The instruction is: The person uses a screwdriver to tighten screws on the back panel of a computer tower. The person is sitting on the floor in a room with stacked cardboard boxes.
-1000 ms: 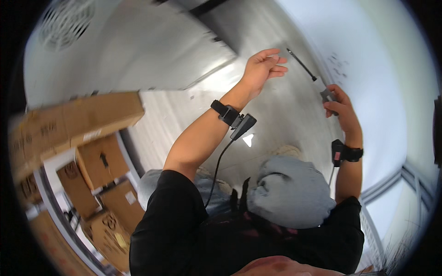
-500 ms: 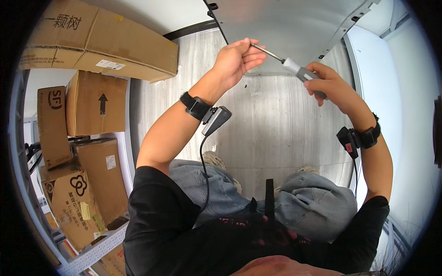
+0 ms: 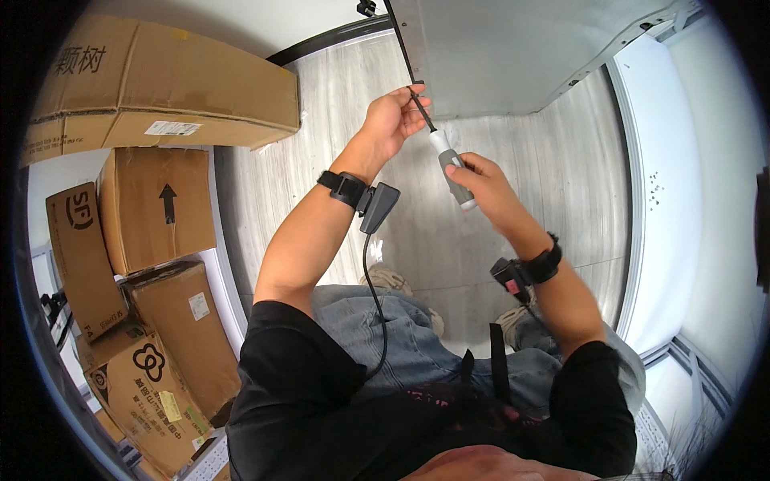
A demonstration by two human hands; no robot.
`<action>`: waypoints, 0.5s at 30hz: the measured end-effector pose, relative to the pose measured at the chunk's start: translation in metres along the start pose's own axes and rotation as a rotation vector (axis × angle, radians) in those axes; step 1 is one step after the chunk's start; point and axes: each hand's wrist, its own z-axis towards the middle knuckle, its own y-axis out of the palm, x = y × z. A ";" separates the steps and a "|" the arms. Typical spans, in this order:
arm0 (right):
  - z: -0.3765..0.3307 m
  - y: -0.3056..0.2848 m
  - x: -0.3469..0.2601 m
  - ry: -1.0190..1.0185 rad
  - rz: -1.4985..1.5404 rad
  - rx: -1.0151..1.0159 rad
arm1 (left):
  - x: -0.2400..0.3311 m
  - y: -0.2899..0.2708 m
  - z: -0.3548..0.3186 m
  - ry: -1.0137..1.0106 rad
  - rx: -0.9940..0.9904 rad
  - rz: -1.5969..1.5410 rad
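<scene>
The work looks to be at an early or middle stage: the screwdriver (image 3: 446, 164) is up and aimed, its dark shaft pointing toward 11 o'clock at the left edge of the grey panel (image 3: 513, 56), but whether a screw is seated or driven cannot be told, since the tip is hidden behind the fingers. The right hand (image 3: 481, 180) is wrapped closed around the grey-and-white handle, at 5 o'clock from the tip. The left hand (image 3: 393, 120) is nearly closed, its fingertips pinching the shaft's far end just beside the panel's dark edge strip; whether it also holds a small fastener there is too small to see. Both wrists carry black bands with small devices, and a cable hangs from the left one. Cardboard boxes (image 3: 160, 208) are stacked at 9 o'clock, well apart from the hands, and pale plank floor (image 3: 265, 192) lies below.
</scene>
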 end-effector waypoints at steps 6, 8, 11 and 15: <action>-0.004 0.022 0.030 -0.066 0.303 0.073 | 0.008 0.013 -0.006 0.068 -0.017 0.139; -0.002 0.023 0.035 -0.099 0.341 0.046 | 0.008 0.012 -0.002 0.083 -0.037 0.156; -0.001 0.030 0.035 -0.112 0.401 0.043 | 0.009 0.013 0.002 0.120 -0.028 0.164; 0.001 0.031 0.028 -0.135 0.437 0.015 | 0.010 0.017 0.004 0.148 0.011 0.147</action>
